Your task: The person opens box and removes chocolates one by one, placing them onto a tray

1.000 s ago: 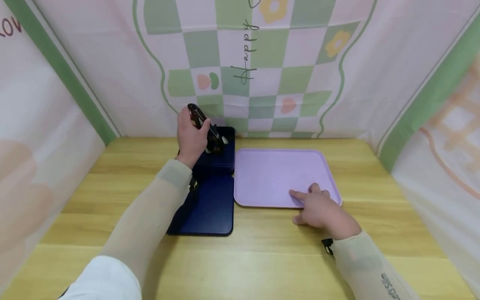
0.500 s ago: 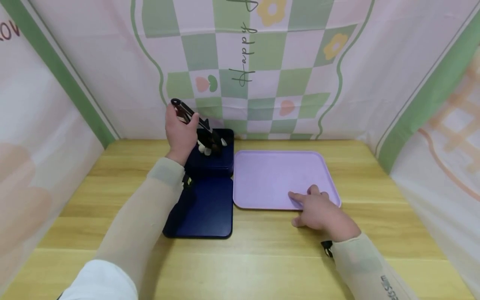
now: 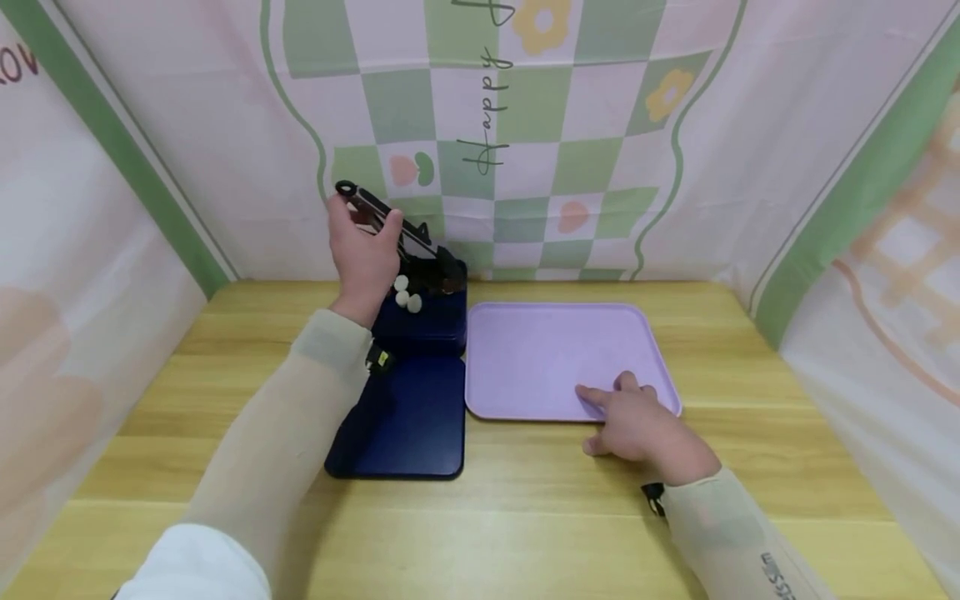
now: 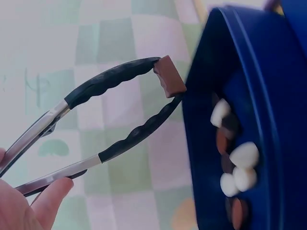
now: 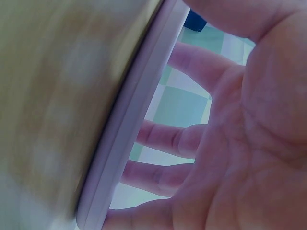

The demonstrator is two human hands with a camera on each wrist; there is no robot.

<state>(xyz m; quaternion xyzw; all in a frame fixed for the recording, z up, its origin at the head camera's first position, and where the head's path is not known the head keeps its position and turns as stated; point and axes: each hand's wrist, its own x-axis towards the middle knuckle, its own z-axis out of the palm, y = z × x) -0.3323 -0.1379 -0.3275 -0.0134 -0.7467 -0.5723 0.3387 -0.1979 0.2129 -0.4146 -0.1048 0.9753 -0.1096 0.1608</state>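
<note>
My left hand [image 3: 363, 262] grips black-and-silver tongs [image 3: 375, 206] by the arms, over the back left of the table. In the left wrist view a brown block [image 4: 170, 76] sits between the tong tips, at the rim of a dark blue box [image 4: 192, 158]. Inside that box lie several white rounded pieces [image 4: 244, 155] and some brown and dark ones [image 4: 237, 213]. The right hand [image 3: 641, 421] rests on the near edge of a lilac tray [image 3: 540, 358], index finger extended over it. In the right wrist view the fingers reach over the tray's rim [image 5: 129, 120].
A flat dark blue panel [image 3: 412, 425] lies in front of the box, left of the tray. All of it stands on a wooden table [image 3: 517, 517]. A checked fabric backdrop [image 3: 525, 167] rises right behind the box, with fabric on both sides.
My left hand has shifted left and slightly back. The tongs have come up from among the pieces, leaving white ones in plain view. The right hand stays on the tray.
</note>
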